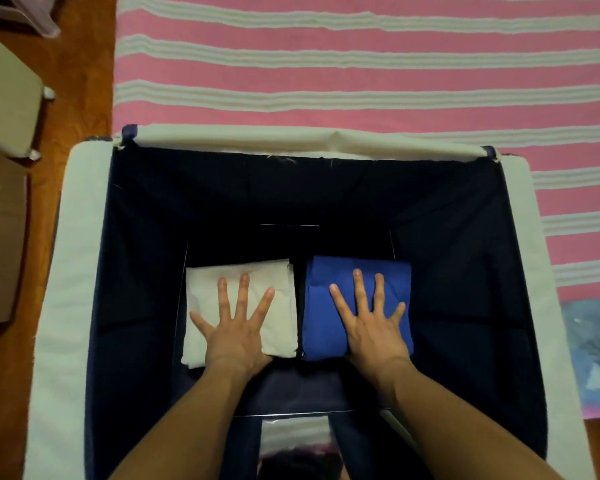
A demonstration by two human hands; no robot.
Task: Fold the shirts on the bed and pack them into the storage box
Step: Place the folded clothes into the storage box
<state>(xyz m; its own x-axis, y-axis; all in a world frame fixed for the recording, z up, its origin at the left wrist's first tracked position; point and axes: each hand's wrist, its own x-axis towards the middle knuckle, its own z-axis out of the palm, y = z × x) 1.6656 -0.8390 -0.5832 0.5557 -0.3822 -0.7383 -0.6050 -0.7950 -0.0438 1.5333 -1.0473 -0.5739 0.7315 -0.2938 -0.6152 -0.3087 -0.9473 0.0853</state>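
A deep storage box [73,271] with a white rim and dark navy lining fills the lower middle of the head view. On its bottom lie two folded shirts side by side: a white shirt [205,289] on the left and a blue shirt [323,327] on the right. My left hand [236,327] rests flat on the white shirt, fingers spread. My right hand [371,323] rests flat on the blue shirt, fingers spread. Neither hand grips anything.
Behind the box stretches the bed with a pink and white striped cover [361,81]. A light blue patterned cloth [593,355] lies at the right edge. Wooden floor [84,81] and pale furniture [4,98] are on the left. A shiny panel [295,438] shows at the box's near wall.
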